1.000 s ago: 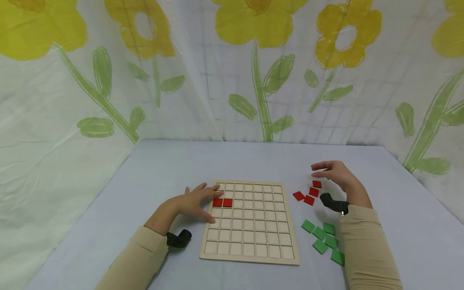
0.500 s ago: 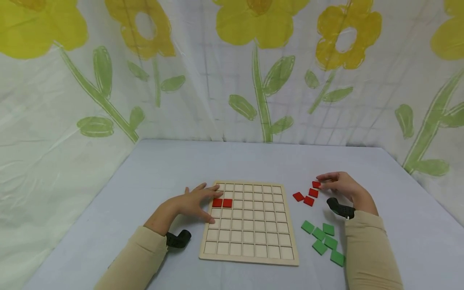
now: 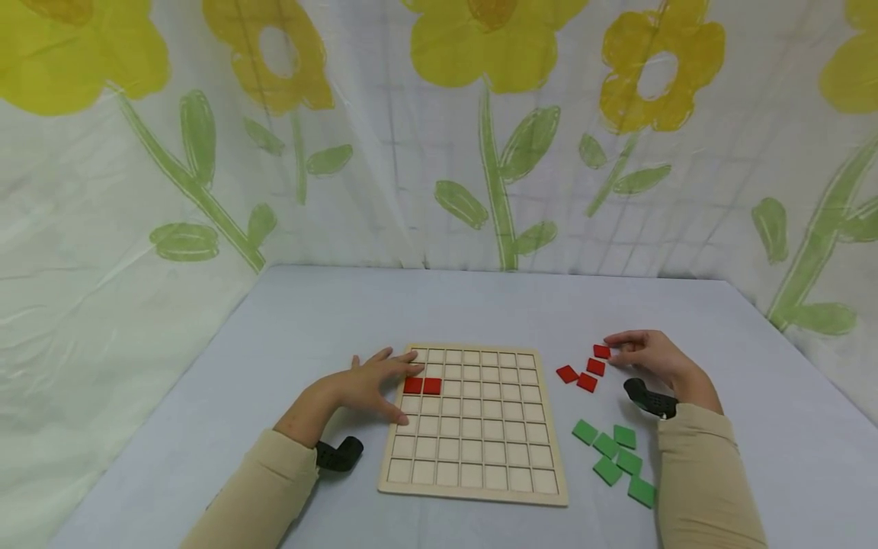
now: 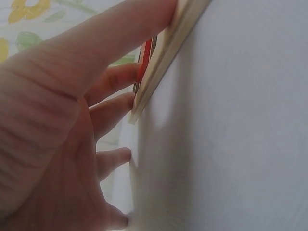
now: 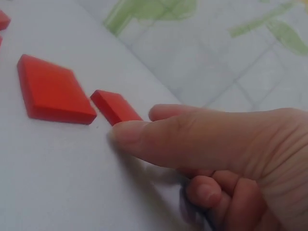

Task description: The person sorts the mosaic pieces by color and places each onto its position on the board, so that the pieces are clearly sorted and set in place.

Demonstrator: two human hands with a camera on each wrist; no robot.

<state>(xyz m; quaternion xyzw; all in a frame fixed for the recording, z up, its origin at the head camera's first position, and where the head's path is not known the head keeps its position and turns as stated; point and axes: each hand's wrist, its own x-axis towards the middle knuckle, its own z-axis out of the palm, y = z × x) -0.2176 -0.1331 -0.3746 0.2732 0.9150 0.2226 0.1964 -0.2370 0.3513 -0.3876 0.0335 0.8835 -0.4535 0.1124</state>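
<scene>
Left hand [image 3: 366, 385] spread over the left edge of the board [image 3: 494, 455], a person held the nearer right hand [image 3: 652, 357] at the farthest loose red tile [image 3: 600, 351], a flat square just leftward. Whether thumb and finger pinched it could not be told.

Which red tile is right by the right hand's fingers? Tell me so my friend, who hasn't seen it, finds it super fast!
Find the big board on the table, then look right to the four loose red tiles. Yours is the farthest red tile, the only one of the four with fingertips of the right hand at it.
</scene>
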